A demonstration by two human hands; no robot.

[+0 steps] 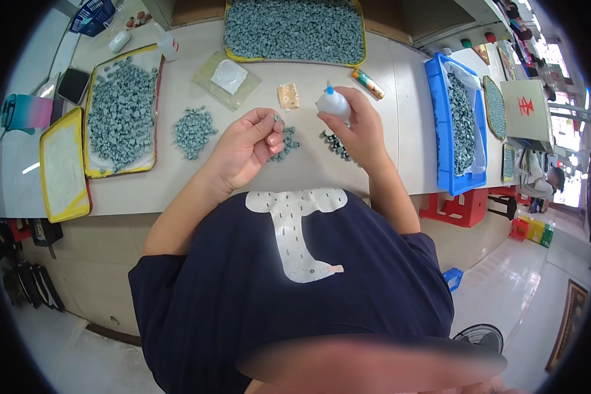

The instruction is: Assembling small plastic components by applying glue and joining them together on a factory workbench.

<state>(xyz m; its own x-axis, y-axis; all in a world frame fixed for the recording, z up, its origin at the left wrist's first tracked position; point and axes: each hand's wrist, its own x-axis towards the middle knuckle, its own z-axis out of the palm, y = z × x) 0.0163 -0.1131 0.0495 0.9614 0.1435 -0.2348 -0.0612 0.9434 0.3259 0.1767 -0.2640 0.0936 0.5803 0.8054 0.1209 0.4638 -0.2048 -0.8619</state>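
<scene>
My left hand (253,141) is pinched closed around a small grey-green piece (276,119), held up over the table. My right hand (361,128) is wrapped round a white squeeze bottle (333,103) with a blue tip, which points upward. Partly behind my left hand lies a small pile of grey-green pieces (289,146). Below my right hand sits a cluster of darker pieces with pale spots (335,143), partly covered by the hand. A looser heap of grey-green pieces (194,132) lies left of my left hand. Beyond the hands is a small tan square (288,96).
Yellow-rimmed trays of pieces stand at the left (156,111) and far side (295,62). A blue crate (445,125) edges the table's right. A white disc on a pale pad (228,77), an orange-green tube (368,84), a phone (73,86) and a tumbler (29,112) also lie about.
</scene>
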